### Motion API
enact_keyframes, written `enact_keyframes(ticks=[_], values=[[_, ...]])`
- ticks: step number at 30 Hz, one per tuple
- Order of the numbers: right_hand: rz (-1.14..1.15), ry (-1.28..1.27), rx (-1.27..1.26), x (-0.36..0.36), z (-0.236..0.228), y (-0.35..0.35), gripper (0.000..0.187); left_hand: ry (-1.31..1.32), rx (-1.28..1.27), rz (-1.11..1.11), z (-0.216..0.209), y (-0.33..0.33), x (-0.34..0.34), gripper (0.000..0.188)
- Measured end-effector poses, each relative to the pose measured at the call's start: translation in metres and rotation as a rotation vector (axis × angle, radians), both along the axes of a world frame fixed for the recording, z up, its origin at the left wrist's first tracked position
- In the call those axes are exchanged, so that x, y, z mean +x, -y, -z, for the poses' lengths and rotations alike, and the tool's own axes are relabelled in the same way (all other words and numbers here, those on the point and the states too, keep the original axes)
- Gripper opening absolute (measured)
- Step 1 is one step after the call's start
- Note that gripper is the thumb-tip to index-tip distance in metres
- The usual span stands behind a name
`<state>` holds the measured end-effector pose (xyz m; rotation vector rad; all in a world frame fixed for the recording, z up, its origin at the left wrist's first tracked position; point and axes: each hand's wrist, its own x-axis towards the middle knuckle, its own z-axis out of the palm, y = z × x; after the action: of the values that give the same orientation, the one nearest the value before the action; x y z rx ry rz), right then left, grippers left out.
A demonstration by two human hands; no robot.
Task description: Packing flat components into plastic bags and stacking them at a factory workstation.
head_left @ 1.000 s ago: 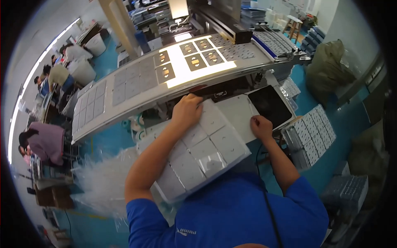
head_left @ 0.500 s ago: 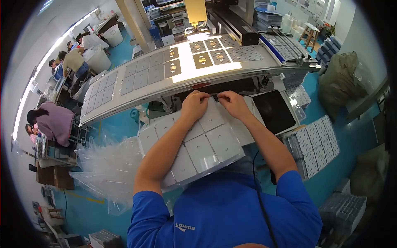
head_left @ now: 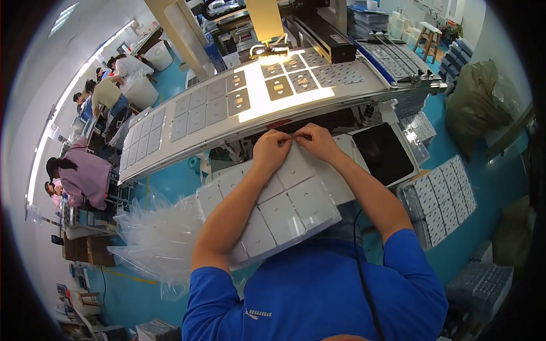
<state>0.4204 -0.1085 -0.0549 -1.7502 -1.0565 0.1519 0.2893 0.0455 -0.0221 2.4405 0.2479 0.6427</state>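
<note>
My left hand (head_left: pixel 272 150) and my right hand (head_left: pixel 316 142) meet at the far corner of a stack of clear-edged plastic sheets (head_left: pixel 277 223) in front of my body. Fingertips of both hands are pinched close together at that corner. What lies between them is too small to make out. Pale grey square panels with small arrow-like marks cover the top sheet in rows. My left forearm crosses above the stack and hides part of it. A heap of loose clear film (head_left: pixel 156 236) touches the stack's left side.
Beyond my hands runs a long machine bed (head_left: pixel 210 128) carrying panel sheets, brightly lit under a yellow machine head (head_left: pixel 264 23). A black pad (head_left: pixel 382 153) lies to the right, with stacked patterned sheets (head_left: pixel 441 199) farther out. Several people work at the far left.
The fingertips of my two hands have drawn closer together at the sheet's corner. The whole view has shifted slightly, while the stack stays in front of my body.
</note>
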Motion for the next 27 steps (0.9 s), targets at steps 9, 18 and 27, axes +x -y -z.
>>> enact_keyframes(ticks=[9, 18, 27], values=[[-0.019, -0.050, -0.167, 0.004, -0.002, -0.008, 0.022, 0.133, 0.161, 0.032, -0.001, 0.005, -0.001, 0.009], [-0.043, -0.050, -0.258, 0.009, 0.013, -0.018, 0.025, 0.236, 0.345, 0.372, -0.010, -0.001, -0.040, 0.008], [0.042, -0.359, -0.145, -0.010, 0.020, -0.023, 0.043, 0.108, 0.195, 0.434, -0.010, -0.001, -0.066, 0.007]])
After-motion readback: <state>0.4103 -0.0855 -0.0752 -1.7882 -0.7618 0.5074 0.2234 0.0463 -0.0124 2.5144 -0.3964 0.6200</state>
